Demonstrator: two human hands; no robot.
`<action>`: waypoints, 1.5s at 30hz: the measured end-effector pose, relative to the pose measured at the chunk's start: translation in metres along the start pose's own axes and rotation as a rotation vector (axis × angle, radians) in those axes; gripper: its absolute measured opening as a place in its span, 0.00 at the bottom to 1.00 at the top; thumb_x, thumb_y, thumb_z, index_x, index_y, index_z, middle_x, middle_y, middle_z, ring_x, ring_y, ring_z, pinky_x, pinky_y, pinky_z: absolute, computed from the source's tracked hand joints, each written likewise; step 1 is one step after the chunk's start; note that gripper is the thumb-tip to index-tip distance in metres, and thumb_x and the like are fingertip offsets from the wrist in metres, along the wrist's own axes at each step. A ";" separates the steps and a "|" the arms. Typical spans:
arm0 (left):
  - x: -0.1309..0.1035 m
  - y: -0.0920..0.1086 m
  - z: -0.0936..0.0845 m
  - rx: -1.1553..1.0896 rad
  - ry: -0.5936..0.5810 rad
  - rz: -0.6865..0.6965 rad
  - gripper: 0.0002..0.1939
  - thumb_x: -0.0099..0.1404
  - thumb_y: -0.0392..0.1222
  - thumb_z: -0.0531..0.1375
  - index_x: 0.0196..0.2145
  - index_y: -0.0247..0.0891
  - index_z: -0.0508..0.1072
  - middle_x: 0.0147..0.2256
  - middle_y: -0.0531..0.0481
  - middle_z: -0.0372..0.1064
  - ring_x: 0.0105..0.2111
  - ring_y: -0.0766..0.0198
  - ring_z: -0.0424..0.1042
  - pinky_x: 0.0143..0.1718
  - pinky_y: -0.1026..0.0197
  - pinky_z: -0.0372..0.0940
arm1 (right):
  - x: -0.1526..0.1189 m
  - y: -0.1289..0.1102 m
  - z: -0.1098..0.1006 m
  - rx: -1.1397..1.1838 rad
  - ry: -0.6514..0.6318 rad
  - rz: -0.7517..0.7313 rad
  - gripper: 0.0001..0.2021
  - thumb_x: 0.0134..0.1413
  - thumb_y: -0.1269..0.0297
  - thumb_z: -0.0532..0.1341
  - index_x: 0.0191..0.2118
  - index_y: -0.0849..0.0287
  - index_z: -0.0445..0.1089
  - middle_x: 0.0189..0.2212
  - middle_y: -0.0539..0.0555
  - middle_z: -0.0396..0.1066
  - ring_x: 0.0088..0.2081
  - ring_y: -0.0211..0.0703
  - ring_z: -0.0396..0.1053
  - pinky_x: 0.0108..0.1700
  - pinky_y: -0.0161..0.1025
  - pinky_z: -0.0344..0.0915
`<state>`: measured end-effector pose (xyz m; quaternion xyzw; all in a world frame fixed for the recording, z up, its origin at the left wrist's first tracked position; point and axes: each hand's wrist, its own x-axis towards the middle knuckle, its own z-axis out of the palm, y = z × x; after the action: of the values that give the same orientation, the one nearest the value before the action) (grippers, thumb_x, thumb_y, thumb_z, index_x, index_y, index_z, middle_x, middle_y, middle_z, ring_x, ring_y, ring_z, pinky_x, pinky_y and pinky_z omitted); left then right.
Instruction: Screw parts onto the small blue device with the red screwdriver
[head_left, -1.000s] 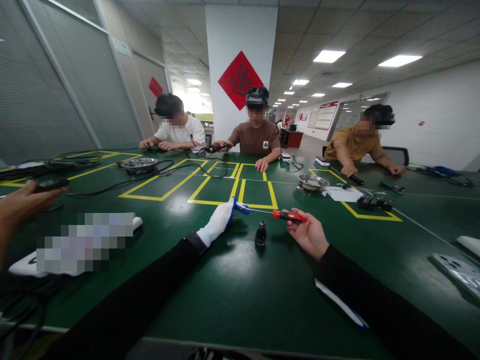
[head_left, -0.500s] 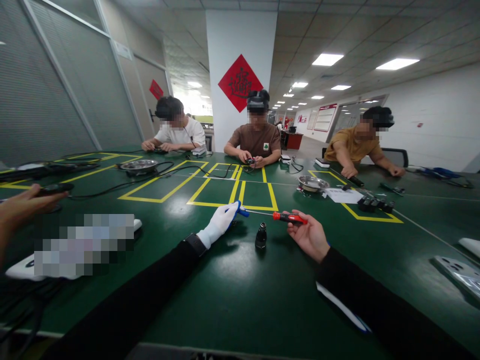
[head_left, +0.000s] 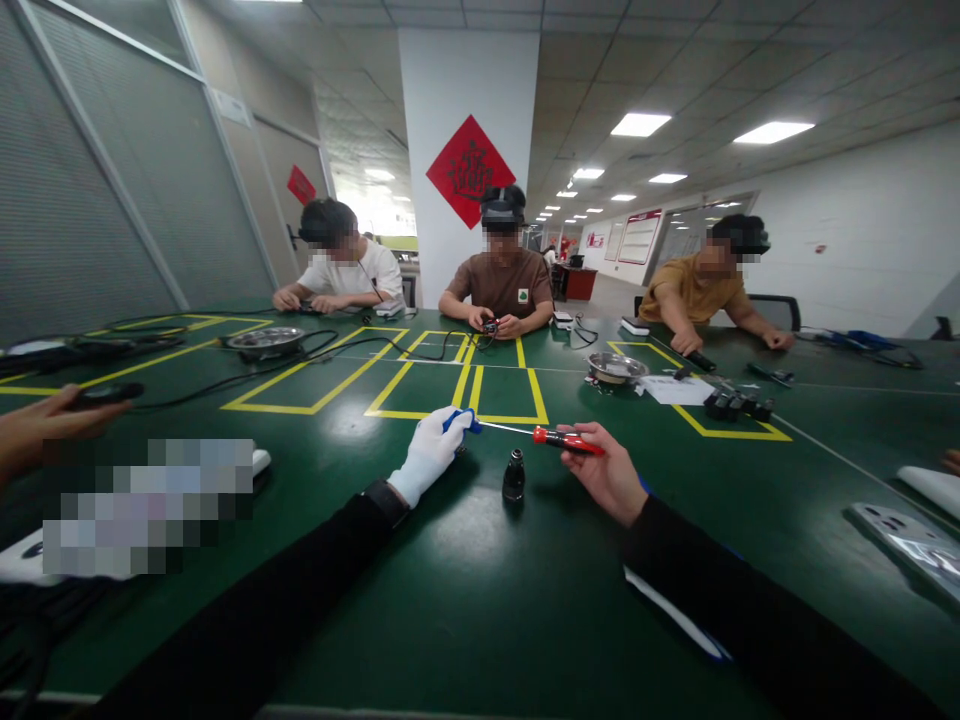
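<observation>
In the head view, my right hand (head_left: 606, 470), bare, is closed round the red and black handle of a screwdriver (head_left: 551, 436). Its thin metal shaft runs left to my left hand (head_left: 435, 448), which wears a white glove with blue fingertips. The gloved fingers are closed at the shaft's tip; anything small between them is hidden. A short black tapered part (head_left: 514, 477) stands upright on the table, below the shaft and between my hands.
Yellow tape (head_left: 427, 414) marks the green table (head_left: 450, 620). Metal bowls (head_left: 616, 368), a paper sheet (head_left: 679, 390), black parts (head_left: 739, 405) and cables lie farther off. A phone (head_left: 907, 545) is at right. Three people sit opposite; another person's hand (head_left: 45, 415) reaches in at left.
The whole view has shifted a little. My hands and the screwdriver keep nearly the same arrangement, and the black part stands where it was.
</observation>
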<state>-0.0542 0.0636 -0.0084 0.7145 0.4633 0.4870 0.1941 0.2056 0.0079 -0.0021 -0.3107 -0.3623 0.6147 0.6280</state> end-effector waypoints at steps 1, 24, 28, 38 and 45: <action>0.000 0.001 -0.001 0.040 0.018 -0.006 0.20 0.64 0.52 0.50 0.28 0.36 0.72 0.23 0.53 0.65 0.26 0.65 0.63 0.30 0.65 0.58 | -0.002 0.000 0.002 -0.042 -0.043 -0.007 0.05 0.46 0.71 0.61 0.31 0.57 0.65 0.42 0.53 0.73 0.32 0.39 0.72 0.35 0.38 0.68; -0.047 0.062 0.017 -0.107 -0.054 0.470 0.09 0.62 0.34 0.56 0.41 0.37 0.72 0.41 0.46 0.71 0.43 0.61 0.70 0.47 0.56 0.65 | -0.025 0.007 0.016 -1.747 -0.180 -0.473 0.06 0.55 0.67 0.57 0.35 0.54 0.71 0.40 0.54 0.67 0.37 0.42 0.67 0.35 0.36 0.61; -0.050 0.064 0.017 -0.118 -0.086 0.519 0.11 0.63 0.34 0.54 0.43 0.38 0.72 0.42 0.46 0.71 0.44 0.62 0.69 0.49 0.57 0.64 | -0.029 0.003 0.024 -1.866 -0.087 -0.532 0.09 0.59 0.62 0.54 0.41 0.52 0.71 0.32 0.55 0.71 0.32 0.44 0.67 0.31 0.37 0.57; -0.052 0.062 0.020 -0.091 -0.089 0.508 0.09 0.66 0.36 0.51 0.39 0.37 0.71 0.38 0.46 0.71 0.41 0.61 0.70 0.46 0.57 0.65 | -0.037 0.004 0.032 -1.393 -0.350 -1.027 0.04 0.55 0.67 0.59 0.37 0.54 0.68 0.32 0.54 0.73 0.35 0.43 0.68 0.37 0.41 0.62; -0.054 0.062 0.022 0.041 -0.016 0.609 0.08 0.64 0.35 0.53 0.37 0.38 0.72 0.38 0.46 0.73 0.42 0.61 0.71 0.47 0.56 0.65 | -0.036 0.009 0.027 -1.359 -0.320 -1.055 0.05 0.54 0.67 0.60 0.37 0.53 0.70 0.29 0.52 0.73 0.31 0.41 0.68 0.33 0.40 0.62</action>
<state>-0.0105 -0.0091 -0.0011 0.8282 0.2360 0.5075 0.0283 0.1791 -0.0292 0.0023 -0.3195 -0.8305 -0.0691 0.4510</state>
